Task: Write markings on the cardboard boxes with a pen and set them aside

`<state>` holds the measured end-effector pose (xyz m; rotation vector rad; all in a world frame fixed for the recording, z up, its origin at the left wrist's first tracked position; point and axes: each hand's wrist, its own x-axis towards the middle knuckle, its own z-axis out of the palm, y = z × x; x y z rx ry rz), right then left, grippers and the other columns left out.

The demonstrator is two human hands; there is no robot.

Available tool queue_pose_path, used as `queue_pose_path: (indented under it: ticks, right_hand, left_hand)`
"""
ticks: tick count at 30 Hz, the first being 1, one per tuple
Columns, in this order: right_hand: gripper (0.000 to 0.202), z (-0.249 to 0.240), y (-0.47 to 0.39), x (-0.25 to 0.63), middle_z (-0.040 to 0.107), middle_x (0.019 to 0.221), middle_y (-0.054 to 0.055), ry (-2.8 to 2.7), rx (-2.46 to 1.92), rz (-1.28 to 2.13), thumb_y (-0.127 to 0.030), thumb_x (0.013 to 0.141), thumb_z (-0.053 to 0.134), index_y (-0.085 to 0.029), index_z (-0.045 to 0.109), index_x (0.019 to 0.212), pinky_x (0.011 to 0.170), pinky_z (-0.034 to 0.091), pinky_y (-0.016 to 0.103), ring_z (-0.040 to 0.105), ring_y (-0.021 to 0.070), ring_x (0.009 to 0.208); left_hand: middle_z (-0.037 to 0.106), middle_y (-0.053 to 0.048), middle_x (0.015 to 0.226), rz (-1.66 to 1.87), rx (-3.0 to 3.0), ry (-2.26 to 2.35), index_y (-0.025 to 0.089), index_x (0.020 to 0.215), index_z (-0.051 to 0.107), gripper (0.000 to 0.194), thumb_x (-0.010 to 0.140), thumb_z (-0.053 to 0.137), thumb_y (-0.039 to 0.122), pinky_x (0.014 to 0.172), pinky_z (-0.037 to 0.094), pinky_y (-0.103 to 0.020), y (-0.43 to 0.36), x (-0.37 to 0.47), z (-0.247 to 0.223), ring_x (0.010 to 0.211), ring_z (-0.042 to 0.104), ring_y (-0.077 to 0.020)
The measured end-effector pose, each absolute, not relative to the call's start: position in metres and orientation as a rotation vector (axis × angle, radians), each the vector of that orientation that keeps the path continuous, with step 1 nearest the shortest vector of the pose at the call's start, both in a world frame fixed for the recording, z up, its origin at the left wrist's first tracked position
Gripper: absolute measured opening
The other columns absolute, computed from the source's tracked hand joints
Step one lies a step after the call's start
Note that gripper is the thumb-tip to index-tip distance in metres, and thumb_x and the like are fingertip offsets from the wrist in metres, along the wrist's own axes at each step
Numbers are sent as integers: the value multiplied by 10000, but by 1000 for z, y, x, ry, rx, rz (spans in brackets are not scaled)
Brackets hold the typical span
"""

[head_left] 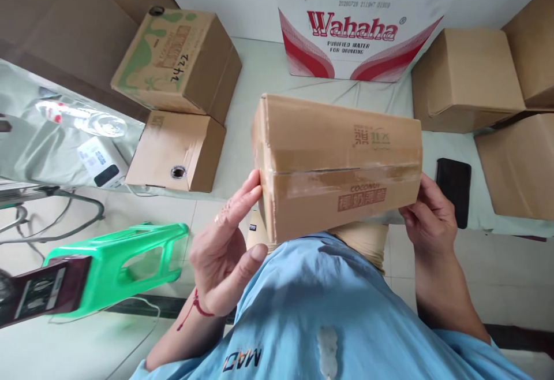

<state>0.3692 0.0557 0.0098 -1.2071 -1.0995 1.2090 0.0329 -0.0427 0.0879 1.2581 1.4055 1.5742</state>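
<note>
A brown cardboard box [320,131] with clear tape along its middle seam is held tilted in front of my body, over the table's near edge. My left hand [229,241] rests against the box's left end, fingertips at its edge, thumb apart and palm partly turned up. At the box's right end, my right hand [430,212] grips the lower corner with thumb and bent fingers. Faint printed characters and the word COCONUT show on the box's face. A black phone [453,192] lies on the table just beyond my right hand.
A white and red Wahaha carton [363,28] stands at the back of the table [251,74]. Brown boxes are stacked at left [173,62] and grouped at right [480,74]. A green stool [116,259] stands lower left, near a plastic bottle [82,119] and a white device [101,160].
</note>
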Motion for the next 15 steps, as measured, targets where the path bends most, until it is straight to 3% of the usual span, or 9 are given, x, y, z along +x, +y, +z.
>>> queue_pose_path:
  ticks: [2,6,10,15]
  right_hand:
    - [311,7,59,366,568,747,-49,-1088,-1159,1267,-273,866,794,-305,821,1175,409,272,255,364,92,493]
    - [156,1,63,356,575,808,-42,-1115,-1149,1327,-327,879,829,-276,738,995,446,410,256,505,103,534]
    - [231,4,66,349,698,962,-2,-1153,-1166,1317,-428,944,816,-286,742,1111,409,366,243,461,75,511]
    - [365,8,66,349,784,1309,86,-1167,-1222,1246,-398,917,829,-288,772,1260,384,300,228,410,53,521]
  left_hand:
    - [651,-92,1666,1517,1640,1347,298,1565,715,578,993,783,340,1360,456,-583,-37,33,85,1600,562,-400]
    - [566,-101,1740,1462,2054,1279,228,1675,584,749,945,728,146,1343,495,-514,-26,38,77,1607,559,-356]
    - [529,-92,1771,1509,2062,1352,242,1718,520,839,922,741,94,1359,476,-541,-24,42,67,1632,524,-363]
    - [506,-94,1789,1497,1792,1364,329,1714,528,777,989,794,246,1399,380,-664,-24,32,47,1694,409,-417]
